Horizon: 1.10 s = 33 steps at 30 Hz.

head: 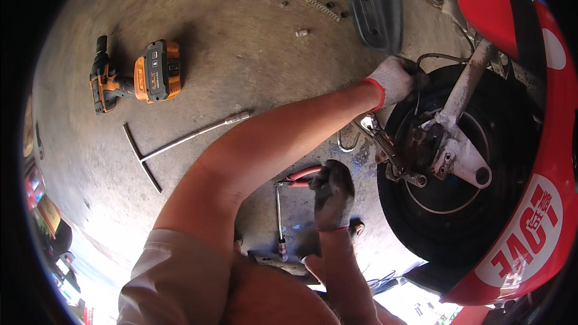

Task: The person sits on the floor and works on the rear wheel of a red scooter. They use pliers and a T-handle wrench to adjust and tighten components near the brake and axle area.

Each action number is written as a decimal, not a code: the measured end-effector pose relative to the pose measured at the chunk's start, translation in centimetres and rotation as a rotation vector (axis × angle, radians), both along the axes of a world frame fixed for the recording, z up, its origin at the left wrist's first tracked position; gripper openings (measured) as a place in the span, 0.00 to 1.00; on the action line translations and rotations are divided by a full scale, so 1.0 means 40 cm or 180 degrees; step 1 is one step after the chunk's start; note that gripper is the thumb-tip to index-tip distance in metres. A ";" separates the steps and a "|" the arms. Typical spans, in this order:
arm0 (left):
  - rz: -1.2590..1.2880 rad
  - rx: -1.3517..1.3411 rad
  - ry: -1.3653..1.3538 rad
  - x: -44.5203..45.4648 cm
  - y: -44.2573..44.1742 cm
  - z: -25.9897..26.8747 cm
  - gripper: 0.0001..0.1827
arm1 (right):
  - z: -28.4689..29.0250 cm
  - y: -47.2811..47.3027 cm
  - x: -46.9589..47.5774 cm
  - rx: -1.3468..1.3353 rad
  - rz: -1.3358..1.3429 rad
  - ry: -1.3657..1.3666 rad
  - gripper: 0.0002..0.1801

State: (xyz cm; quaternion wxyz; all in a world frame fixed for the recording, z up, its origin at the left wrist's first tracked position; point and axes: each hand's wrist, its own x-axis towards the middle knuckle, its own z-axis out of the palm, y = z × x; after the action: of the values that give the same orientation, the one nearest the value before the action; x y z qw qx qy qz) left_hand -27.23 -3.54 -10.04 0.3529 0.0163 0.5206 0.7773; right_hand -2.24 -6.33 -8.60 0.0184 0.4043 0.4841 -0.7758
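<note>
My left hand [393, 82], in a white knit glove with a red cuff, reaches to the top edge of the black wheel tyre [456, 230], beside a thin black cable [442, 55]. Its dark fingertips are blurred, so what they grip cannot be told. Lower down, my right hand [334, 194], in a dirty glove, closes on the ends of the red handles of pliers [305, 177], whose jaws point left. Near both hands are a metal swingarm [467, 81], a coil spring [386, 146] and a pale bracket [469, 162] at the wheel.
A cordless impact wrench [108, 85] with its orange battery, a T-handle wrench [180, 140] and a screwdriver [280, 225] lie on the concrete floor. Farther up are a long spring [320, 6], small parts and a black plastic cover [377, 18]. Red bodywork [551, 135] borders the wheel.
</note>
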 end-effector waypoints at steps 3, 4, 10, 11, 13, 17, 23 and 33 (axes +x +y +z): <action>-0.0489 -0.0154 0.0429 0.015 -0.019 0.002 0.19 | -0.002 0.058 0.006 0.0146 -0.0466 0.0184 0.14; -0.0588 -0.0205 0.0619 0.017 -0.025 0.003 0.19 | 0.002 0.084 0.004 0.0069 -0.0722 0.0225 0.14; -0.1022 -0.0305 0.0949 0.024 -0.060 0.025 0.22 | 0.062 0.173 -0.026 -0.0860 -0.1001 0.1078 0.22; -0.1113 -0.0319 0.0920 0.019 -0.063 0.030 0.22 | 0.070 0.171 -0.032 -0.0965 -0.0958 0.1198 0.22; -0.1181 -0.0440 0.1052 0.007 -0.071 0.038 0.21 | 0.085 0.166 -0.042 -0.0979 -0.1008 0.1193 0.22; -0.0774 -0.0588 0.1937 -0.024 -0.078 0.040 0.20 | 0.102 0.161 -0.053 -0.1137 -0.1021 0.1266 0.21; -0.0358 -0.0175 0.1609 -0.018 -0.055 0.018 0.17 | 0.089 0.195 -0.068 -0.1235 -0.0935 0.1076 0.21; -0.0345 -0.0290 0.1208 -0.026 0.009 -0.005 0.19 | 0.079 0.208 -0.077 -0.1263 -0.0908 0.1049 0.20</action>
State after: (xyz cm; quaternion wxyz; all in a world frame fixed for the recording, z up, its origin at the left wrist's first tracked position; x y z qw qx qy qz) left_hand -28.26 -3.19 -10.25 0.2902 0.1744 0.6108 0.7158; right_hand -5.33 2.00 -5.43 -0.0910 0.3253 0.2578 -0.9052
